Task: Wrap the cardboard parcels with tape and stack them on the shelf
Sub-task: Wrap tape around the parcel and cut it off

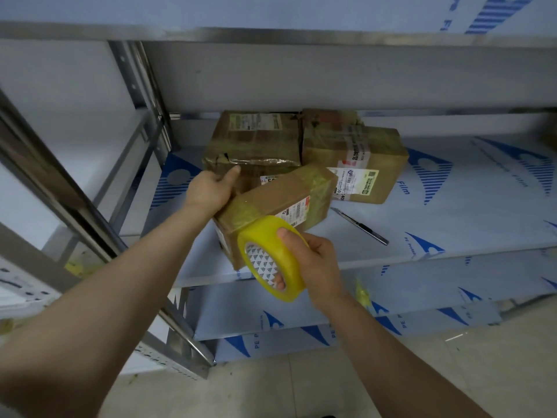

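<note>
- Three brown cardboard parcels sit on a steel shelf (452, 212) covered in white film with blue print; the front parcel (280, 203) lies at an angle, its near corner past the shelf's front edge.
- Whether that front parcel rests fully on the shelf or is partly lifted cannot be told.
- The left hand (211, 191) grips the front parcel's left end, thumb raised along the top edge; its fingers are hidden behind the box.
- The right hand (313, 263) holds a yellow roll of clear packing tape (265, 260) just in front of the parcel, thumb on the outer band and a fingertip showing through the core.
- The roll covers the parcel's lower near corner, so any tape strip joining them is hard to make out.
- The back left parcel (256, 137) is partly hidden by the front one and the left hand.
- The back right parcel (361, 158) touches it; its labels are too blurred to read.
- A slim dark utility knife (360, 226) lies on the shelf, right of the front parcel.
</note>
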